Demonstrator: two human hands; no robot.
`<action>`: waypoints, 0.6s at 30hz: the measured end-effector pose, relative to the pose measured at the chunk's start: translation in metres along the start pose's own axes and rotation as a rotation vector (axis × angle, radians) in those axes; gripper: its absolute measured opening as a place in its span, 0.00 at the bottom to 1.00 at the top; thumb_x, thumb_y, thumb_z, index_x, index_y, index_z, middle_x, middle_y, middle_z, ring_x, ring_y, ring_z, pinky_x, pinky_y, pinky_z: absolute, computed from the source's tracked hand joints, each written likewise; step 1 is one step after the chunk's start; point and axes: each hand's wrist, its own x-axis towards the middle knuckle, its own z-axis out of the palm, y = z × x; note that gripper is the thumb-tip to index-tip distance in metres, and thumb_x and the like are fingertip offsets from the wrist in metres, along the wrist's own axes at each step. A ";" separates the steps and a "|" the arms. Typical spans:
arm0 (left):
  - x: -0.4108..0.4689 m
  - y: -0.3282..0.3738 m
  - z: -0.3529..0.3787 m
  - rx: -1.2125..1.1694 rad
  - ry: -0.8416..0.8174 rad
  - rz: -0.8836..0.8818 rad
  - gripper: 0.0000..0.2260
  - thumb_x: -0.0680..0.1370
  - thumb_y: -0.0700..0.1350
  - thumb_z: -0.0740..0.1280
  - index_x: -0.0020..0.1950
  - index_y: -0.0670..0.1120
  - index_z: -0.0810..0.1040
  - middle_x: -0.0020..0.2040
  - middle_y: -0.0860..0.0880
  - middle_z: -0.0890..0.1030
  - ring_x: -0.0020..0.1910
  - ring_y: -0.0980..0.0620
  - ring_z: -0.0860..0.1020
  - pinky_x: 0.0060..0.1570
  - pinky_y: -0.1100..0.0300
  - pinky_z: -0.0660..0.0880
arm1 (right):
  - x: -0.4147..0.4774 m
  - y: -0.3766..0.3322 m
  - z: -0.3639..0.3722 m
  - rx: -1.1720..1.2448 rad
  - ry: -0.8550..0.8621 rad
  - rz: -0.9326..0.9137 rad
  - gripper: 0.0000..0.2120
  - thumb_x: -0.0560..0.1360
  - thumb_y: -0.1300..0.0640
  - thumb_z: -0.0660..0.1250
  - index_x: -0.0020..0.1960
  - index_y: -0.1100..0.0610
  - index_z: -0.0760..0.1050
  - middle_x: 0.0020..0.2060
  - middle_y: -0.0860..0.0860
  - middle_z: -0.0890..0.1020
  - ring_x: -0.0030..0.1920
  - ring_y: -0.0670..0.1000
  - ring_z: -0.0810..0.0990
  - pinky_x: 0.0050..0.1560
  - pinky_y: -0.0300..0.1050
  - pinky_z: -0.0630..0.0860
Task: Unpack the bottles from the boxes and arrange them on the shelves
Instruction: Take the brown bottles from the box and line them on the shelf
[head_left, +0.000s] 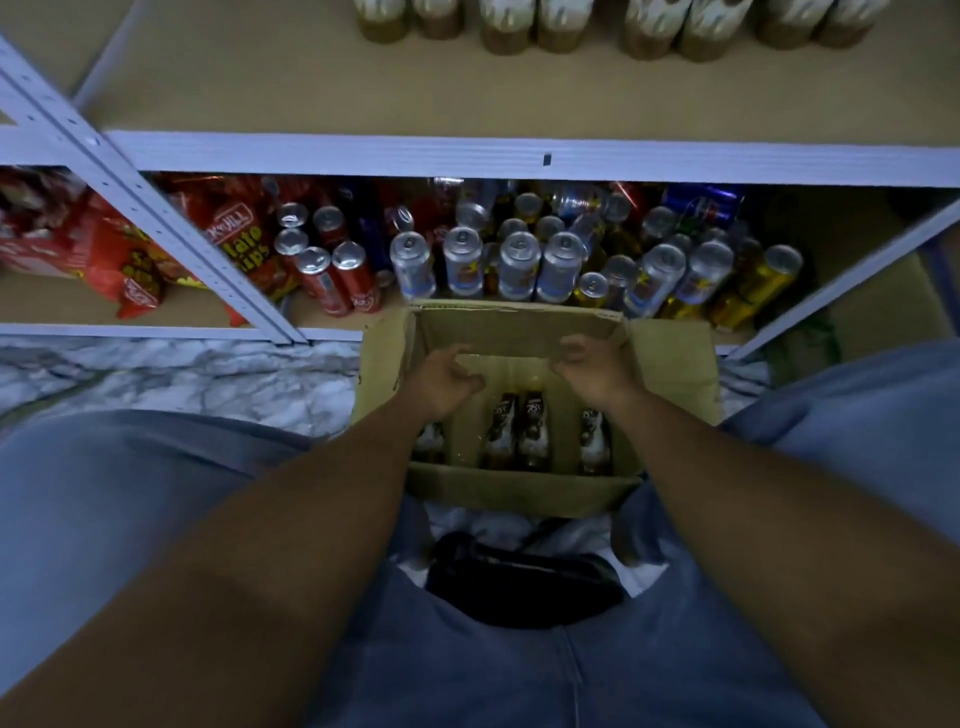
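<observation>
Left hand (447, 382) and right hand (592, 374) hover apart over the open cardboard box (519, 488) at frame centre, fingers loosely curled, gripping nothing; bottles (514, 431) stand upright inside the box; shelved bottles (519, 26) line the upper shelf (311, 78) at frame top

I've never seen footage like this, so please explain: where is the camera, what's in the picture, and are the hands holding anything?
There is no machine: one camera worn on a person's head looks down at their bare arms. The left hand and right hand hover, fingers loosely curled, over an open cardboard box on the marble floor, holding nothing. Inside stand brown bottles. The upper shelf carries similar bottles; drink cans and chip bags crowd the lower shelf.
</observation>
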 end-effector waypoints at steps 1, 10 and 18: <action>0.006 -0.007 0.003 -0.045 -0.012 -0.040 0.23 0.79 0.42 0.72 0.73 0.44 0.71 0.47 0.43 0.81 0.44 0.51 0.78 0.43 0.65 0.75 | 0.008 0.009 0.006 0.019 -0.024 0.045 0.24 0.80 0.52 0.69 0.74 0.55 0.70 0.64 0.55 0.78 0.59 0.55 0.78 0.61 0.49 0.76; 0.067 -0.064 0.047 -0.221 -0.062 -0.209 0.23 0.78 0.34 0.71 0.72 0.41 0.72 0.59 0.36 0.82 0.48 0.51 0.80 0.48 0.62 0.76 | 0.075 0.072 0.049 0.222 -0.094 0.277 0.24 0.80 0.54 0.69 0.74 0.52 0.68 0.58 0.54 0.78 0.54 0.51 0.77 0.55 0.45 0.74; 0.111 -0.082 0.099 -0.363 -0.109 -0.281 0.22 0.78 0.35 0.71 0.71 0.46 0.72 0.56 0.47 0.80 0.46 0.57 0.79 0.36 0.72 0.76 | 0.109 0.117 0.090 0.333 -0.169 0.353 0.28 0.80 0.55 0.69 0.77 0.45 0.64 0.71 0.50 0.74 0.66 0.53 0.74 0.65 0.50 0.74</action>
